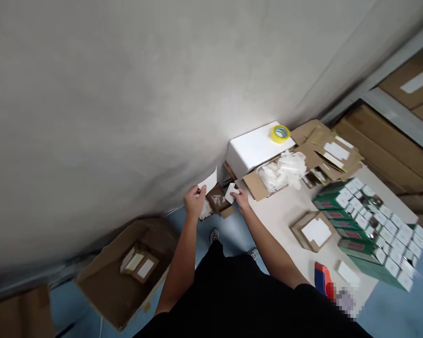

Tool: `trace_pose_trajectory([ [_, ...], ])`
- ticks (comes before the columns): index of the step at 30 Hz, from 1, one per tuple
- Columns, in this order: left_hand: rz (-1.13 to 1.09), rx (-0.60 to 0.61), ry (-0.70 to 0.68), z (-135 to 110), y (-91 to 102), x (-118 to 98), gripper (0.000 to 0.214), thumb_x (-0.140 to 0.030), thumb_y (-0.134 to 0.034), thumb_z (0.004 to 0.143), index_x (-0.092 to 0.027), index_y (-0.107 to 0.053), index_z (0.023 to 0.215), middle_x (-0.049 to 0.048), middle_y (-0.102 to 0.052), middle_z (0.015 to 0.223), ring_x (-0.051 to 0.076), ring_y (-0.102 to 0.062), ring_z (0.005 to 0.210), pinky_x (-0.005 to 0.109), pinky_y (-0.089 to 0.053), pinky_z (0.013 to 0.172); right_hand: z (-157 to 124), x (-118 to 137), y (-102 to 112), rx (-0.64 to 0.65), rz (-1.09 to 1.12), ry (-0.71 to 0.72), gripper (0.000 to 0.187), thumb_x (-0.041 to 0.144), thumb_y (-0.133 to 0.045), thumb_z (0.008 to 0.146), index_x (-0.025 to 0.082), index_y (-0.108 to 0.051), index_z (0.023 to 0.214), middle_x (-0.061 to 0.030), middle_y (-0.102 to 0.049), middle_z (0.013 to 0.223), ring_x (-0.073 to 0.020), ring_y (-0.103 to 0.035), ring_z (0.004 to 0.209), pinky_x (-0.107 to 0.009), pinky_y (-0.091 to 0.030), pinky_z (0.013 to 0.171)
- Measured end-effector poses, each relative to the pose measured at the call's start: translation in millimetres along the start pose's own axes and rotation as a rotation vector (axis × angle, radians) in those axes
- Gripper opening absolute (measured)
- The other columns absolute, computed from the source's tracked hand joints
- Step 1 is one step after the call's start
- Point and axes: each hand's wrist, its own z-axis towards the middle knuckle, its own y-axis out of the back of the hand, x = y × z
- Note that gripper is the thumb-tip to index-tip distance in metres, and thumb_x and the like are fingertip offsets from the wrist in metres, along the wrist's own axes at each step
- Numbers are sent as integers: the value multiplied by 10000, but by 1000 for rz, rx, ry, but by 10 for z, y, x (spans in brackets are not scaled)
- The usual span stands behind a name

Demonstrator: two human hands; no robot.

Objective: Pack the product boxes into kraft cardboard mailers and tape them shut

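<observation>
My left hand (194, 201) is closed on a white paper sheet (208, 181) that sticks up from its fingers. My right hand (240, 198) pinches a small white card (230, 192) at the right side of a small open brown cardboard box (217, 201). The box is held between both hands, off the table's left end, near the grey wall. Something white shows inside it and below its left side.
A pale table (285, 216) carries a white box (255, 148) with a yellow tape roll (280, 134), a carton of white plastic bags (282, 171), flattened cardboard (324, 150), stacked green boxes (370, 230) and a small brown box (312, 231). A large open carton (127, 272) sits on the blue floor.
</observation>
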Motion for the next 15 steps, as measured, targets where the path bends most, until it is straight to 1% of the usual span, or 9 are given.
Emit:
trace_pose_trajectory([
  [3, 73, -32, 53, 31, 258, 204, 291, -472, -704, 857, -202, -724, 751, 15, -652, 721, 163, -580, 709, 252, -487, 747, 254, -329, -377, 11, -163, -66, 283, 420, -733, 589, 227, -545, 678, 74, -558, 563, -135, -516, 588, -244, -422, 565],
  [5, 100, -67, 92, 22, 370, 324, 284, -468, -694, 863, -207, -725, 756, 15, -644, 715, 164, -565, 697, 259, -480, 744, 423, -521, -545, 11, -289, -77, 239, 398, -718, 614, 219, -574, 679, 56, -584, 570, -150, -549, 616, -251, -436, 583],
  [7, 101, -94, 127, -12, 448, 443, 283, -476, -697, 859, -213, -724, 756, 19, -640, 716, 171, -560, 703, 265, -477, 744, 598, -685, -653, 20, -373, -73, 200, 372, -711, 632, 211, -608, 692, 35, -620, 592, -164, -583, 650, -256, -449, 607],
  [9, 90, -94, 158, -71, 496, 561, 295, -492, -697, 859, -219, -720, 749, 26, -638, 722, 181, -560, 713, 271, -478, 742, 775, -819, -712, 30, -404, -69, 170, 342, -715, 638, 206, -636, 702, 12, -653, 620, -176, -615, 684, -262, -460, 635],
  [11, 91, -66, 179, -146, 520, 673, 310, -501, -680, 874, -220, -716, 747, 36, -643, 740, 187, -562, 723, 275, -476, 732, 934, -925, -737, 31, -417, -67, 152, 318, -726, 642, 204, -660, 719, -18, -686, 663, -193, -646, 726, -272, -471, 671],
  [13, 97, -32, 193, -222, 522, 772, 321, -497, -659, 894, -218, -708, 743, 42, -644, 758, 187, -562, 725, 274, -469, 717, 1053, -1003, -732, 27, -428, -61, 161, 307, -739, 643, 202, -682, 751, -45, -714, 717, -211, -671, 771, -290, -484, 709],
  [15, 96, -2, 207, -281, 506, 847, 320, -489, -645, 907, -216, -705, 750, 42, -644, 772, 184, -563, 725, 274, -459, 703, 1116, -1055, -700, 25, -427, -41, 201, 318, -750, 646, 197, -699, 798, -65, -732, 765, -230, -687, 810, -313, -498, 742],
])
